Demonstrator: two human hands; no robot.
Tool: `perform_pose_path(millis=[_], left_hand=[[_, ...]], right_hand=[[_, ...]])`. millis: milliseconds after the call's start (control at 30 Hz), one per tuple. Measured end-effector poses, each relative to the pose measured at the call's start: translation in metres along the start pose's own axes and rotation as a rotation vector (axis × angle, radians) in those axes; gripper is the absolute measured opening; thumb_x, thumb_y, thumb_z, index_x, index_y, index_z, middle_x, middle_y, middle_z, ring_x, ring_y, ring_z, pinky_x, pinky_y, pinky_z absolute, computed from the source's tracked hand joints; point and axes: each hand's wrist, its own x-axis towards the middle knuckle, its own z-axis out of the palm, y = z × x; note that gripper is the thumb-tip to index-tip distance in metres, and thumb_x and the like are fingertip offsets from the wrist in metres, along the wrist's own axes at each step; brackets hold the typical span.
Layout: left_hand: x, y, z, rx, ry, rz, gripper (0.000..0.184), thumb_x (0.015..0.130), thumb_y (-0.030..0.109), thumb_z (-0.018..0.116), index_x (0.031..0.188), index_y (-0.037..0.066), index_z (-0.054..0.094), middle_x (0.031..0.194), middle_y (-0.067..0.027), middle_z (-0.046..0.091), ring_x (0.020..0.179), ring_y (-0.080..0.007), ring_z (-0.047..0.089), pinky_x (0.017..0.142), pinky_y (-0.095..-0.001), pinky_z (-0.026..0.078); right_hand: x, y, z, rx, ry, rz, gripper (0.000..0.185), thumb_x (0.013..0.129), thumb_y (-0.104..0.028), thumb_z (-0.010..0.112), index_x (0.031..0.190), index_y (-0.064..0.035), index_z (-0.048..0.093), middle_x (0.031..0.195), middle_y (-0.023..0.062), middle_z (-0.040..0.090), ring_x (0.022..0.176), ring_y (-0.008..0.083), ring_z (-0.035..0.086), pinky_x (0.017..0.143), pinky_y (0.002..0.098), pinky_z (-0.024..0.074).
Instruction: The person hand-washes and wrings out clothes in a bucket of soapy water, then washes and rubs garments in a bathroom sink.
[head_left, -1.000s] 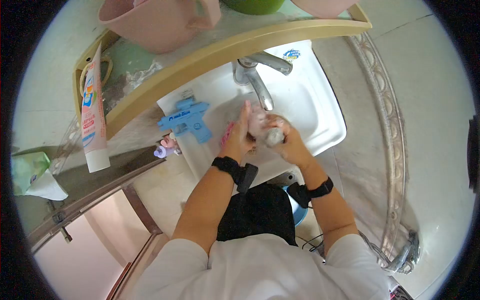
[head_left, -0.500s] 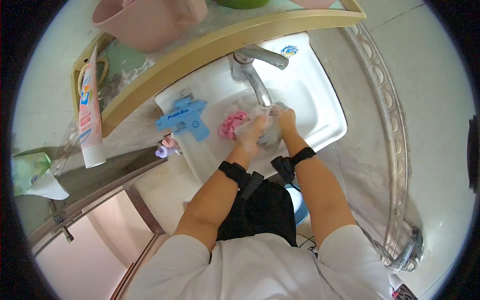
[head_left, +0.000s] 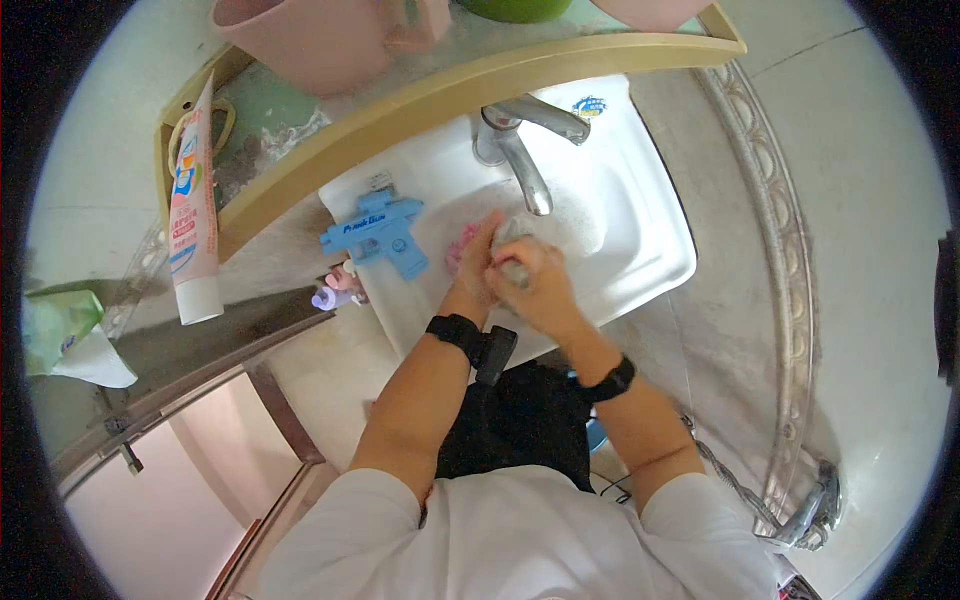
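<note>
A wet, bunched grey cloth [head_left: 514, 272] is squeezed between my hands above the white sink [head_left: 640, 240]; its exact kind is hard to make out. My left hand [head_left: 476, 268] presses round it from the left, some fingers pointing up toward the faucet. From the right, my right hand [head_left: 545, 288] wraps its fingers over the cloth, slightly blurred. Partly hidden behind my left hand, a pink ruffled mesh or cloth [head_left: 462, 246] lies in the basin. The chrome faucet [head_left: 525, 175] stands just beyond my hands.
A blue toy-gun-shaped item [head_left: 385, 235] lies on the sink's left rim, with small pink and purple figures [head_left: 340, 288] beside it. Above, a yellow-edged shelf [head_left: 480, 75] carries a pink cup [head_left: 310, 45] and a toothpaste tube [head_left: 194, 220]. A hose [head_left: 735, 480] hangs at right.
My hands have drawn back from under the faucet toward me, bringing the grey cloth along. My right hand has turned over and crossed toward my left. The view has shifted slightly.
</note>
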Motion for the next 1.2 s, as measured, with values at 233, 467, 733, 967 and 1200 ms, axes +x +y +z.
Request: perform_pose_path(millis=[233, 467, 733, 967, 1200], left_hand=[[0.022, -0.037, -0.042, -0.014, 0.074, -0.114, 0.030, 0.088, 0.031, 0.046, 0.102, 0.007, 0.057, 0.098, -0.0048, 0.059, 0.088, -0.0164, 0.057, 0.080, -0.0318, 0.046], [0.000, -0.008, 0.014, 1.023, 0.102, -0.119, 0.033, 0.081, 0.035, 0.061, 0.093, 0.004, 0.059, 0.091, -0.0041, 0.056, 0.081, -0.0100, 0.053, 0.062, -0.0250, 0.042], [-0.019, -0.003, 0.002, 0.727, 0.130, -0.003, 0.035, 0.078, 0.037, 0.065, 0.094, 0.007, 0.056, 0.084, -0.0009, 0.055, 0.072, -0.0105, 0.050, 0.057, -0.0249, 0.039], [-0.024, 0.019, -0.002, 0.772, 0.353, -0.077, 0.035, 0.078, 0.033, 0.065, 0.106, 0.016, 0.055, 0.092, -0.0009, 0.055, 0.079, -0.0114, 0.049, 0.061, -0.0296, 0.040], [-0.022, 0.019, -0.004, 0.828, 0.285, 0.041, 0.041, 0.071, 0.021, 0.069, 0.109, 0.011, 0.055, 0.104, -0.0049, 0.054, 0.090, -0.0149, 0.051, 0.077, -0.0312, 0.043]], right_hand=[[0.011, 0.059, 0.022, -0.262, 0.171, 0.325, 0.025, 0.076, -0.025, 0.057, 0.075, -0.0004, 0.060, 0.070, 0.0166, 0.060, 0.071, 0.0339, 0.059, 0.068, 0.0365, 0.0469], [0.001, 0.123, -0.038, -0.733, -0.095, 0.005, 0.033, 0.086, -0.027, 0.046, 0.090, 0.0037, 0.059, 0.092, 0.0231, 0.061, 0.084, 0.0375, 0.058, 0.079, 0.0435, 0.0441], [-0.012, 0.057, -0.123, 0.093, 0.436, 0.478, 0.046, 0.091, -0.043, 0.043, 0.077, -0.0003, 0.054, 0.071, 0.0112, 0.058, 0.054, 0.0180, 0.053, 0.054, 0.0302, 0.0438], [-0.011, 0.043, -0.145, 0.015, 0.574, 0.283, 0.020, 0.080, -0.011, 0.063, 0.089, -0.0035, 0.046, 0.077, 0.0042, 0.049, 0.064, 0.0097, 0.048, 0.056, 0.0237, 0.0429], [-0.019, 0.039, -0.100, -0.594, 0.022, 0.081, 0.019, 0.082, -0.003, 0.050, 0.100, -0.0021, 0.048, 0.102, 0.0195, 0.051, 0.092, 0.0330, 0.053, 0.079, 0.0396, 0.0439]])
